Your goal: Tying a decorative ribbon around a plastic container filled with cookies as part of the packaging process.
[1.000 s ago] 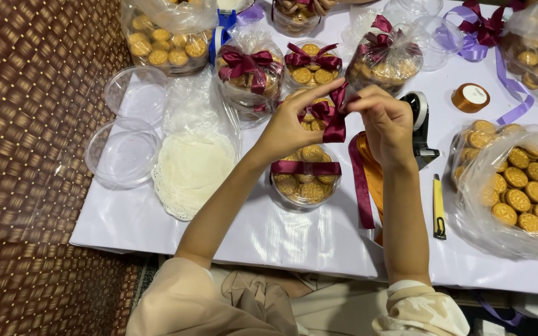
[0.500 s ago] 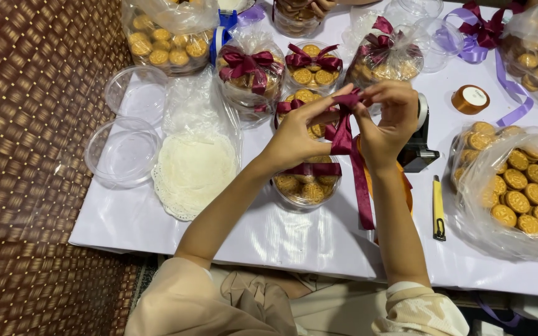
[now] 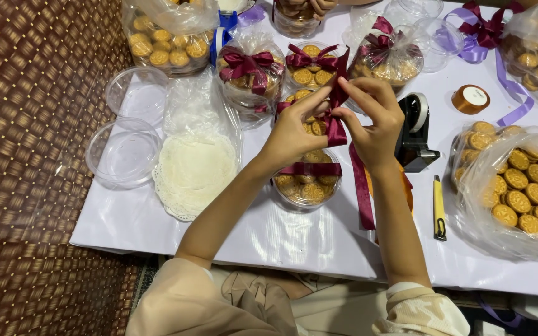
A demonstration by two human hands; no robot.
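My left hand [image 3: 294, 130] and my right hand [image 3: 372, 121] pinch a dark red ribbon [image 3: 336, 99] above a clear round tub of golden cookies [image 3: 306, 180]. The ribbon is wrapped across the tub and a long tail [image 3: 362, 193] hangs down toward the table's front edge. Both hands meet at the ribbon's upright loop over the tub.
Several tubs with finished red bows [image 3: 250, 68] stand behind. Empty clear lids [image 3: 122, 152] and a stack of white doilies [image 3: 197, 168] lie left. A black tape dispenser [image 3: 415, 134], yellow cutter [image 3: 438, 208], orange ribbon roll [image 3: 471, 99] and bags of cookies [image 3: 524, 193] lie right on the white table [image 3: 269, 236].
My hands have drawn closer together over the tub, and the ribbon loop now stands upright between my fingertips instead of lying spread sideways.
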